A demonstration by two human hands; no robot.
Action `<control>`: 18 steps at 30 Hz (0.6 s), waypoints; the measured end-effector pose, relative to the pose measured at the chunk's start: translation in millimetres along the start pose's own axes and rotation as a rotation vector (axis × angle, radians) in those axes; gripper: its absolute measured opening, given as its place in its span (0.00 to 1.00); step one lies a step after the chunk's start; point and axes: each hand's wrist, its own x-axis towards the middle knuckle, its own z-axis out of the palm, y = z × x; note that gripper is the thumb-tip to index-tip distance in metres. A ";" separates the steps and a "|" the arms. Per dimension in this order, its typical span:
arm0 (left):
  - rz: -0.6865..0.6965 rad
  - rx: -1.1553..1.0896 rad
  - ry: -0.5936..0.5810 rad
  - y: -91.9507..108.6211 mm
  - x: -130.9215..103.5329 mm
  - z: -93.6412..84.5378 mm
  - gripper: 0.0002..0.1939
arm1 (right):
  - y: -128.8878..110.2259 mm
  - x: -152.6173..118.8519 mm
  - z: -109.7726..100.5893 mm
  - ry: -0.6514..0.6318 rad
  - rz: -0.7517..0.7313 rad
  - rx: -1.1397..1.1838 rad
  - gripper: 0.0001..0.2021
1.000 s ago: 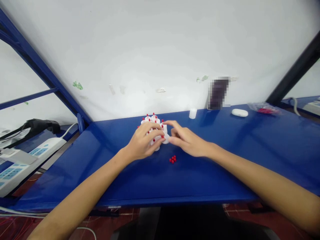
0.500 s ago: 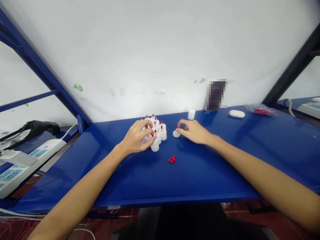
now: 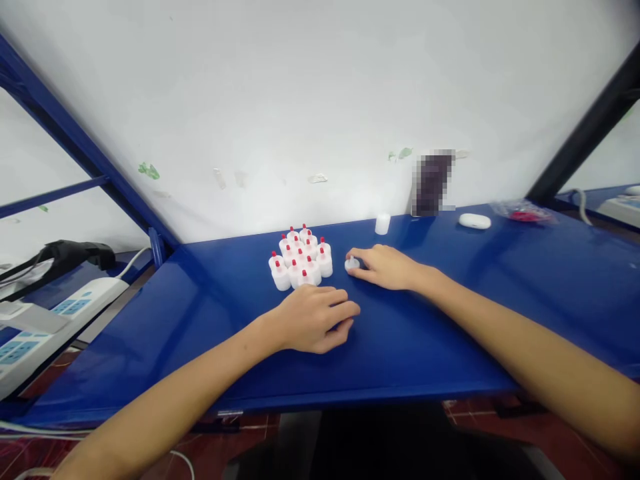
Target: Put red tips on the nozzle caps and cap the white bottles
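Note:
My right hand rests on the table with thumb and index finger closed around the rim of a small white nozzle cap, whose pale tip points up with nothing red on it. My left hand is lower and to the left, palm down, fingers curled together. Its fingertips reach where small red tip caps lay; those caps are hidden under it, and I cannot see what it pinches. Just behind the left hand stands a cluster of several white bottles with red tips upright.
A white cup-like piece stands near the wall. Further right are a phone-like dark blurred object, a white oval case and a plastic bag with red bits. Power strips lie at the left of the blue table.
My left hand has left the bottle cluster and come down right over the red caps. The white piece at my right fingers now shows an upright tip, and the fingers hold its rim.

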 end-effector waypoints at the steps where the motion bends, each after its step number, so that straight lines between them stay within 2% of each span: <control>1: 0.001 0.018 -0.061 -2.1 -1.4 2.0 0.08 | -0.2 -0.1 0.2 -0.003 0.001 -0.002 0.16; 5: 0.011 0.095 -0.187 -15.3 -7.4 4.4 0.08 | -1.2 -0.5 0.3 0.023 0.035 0.030 0.17; 11: 0.022 0.107 -0.205 -15.6 -7.8 8.0 0.08 | -10.5 -4.1 -2.3 0.155 -0.029 0.311 0.16; 15: 0.082 0.111 -0.129 -15.7 -8.2 10.7 0.10 | -17.8 -5.9 -2.5 0.182 -0.103 0.336 0.15; 18: 0.101 0.140 0.015 -18.4 -8.2 5.0 0.10 | -21.9 -5.6 -1.8 0.198 -0.125 0.328 0.15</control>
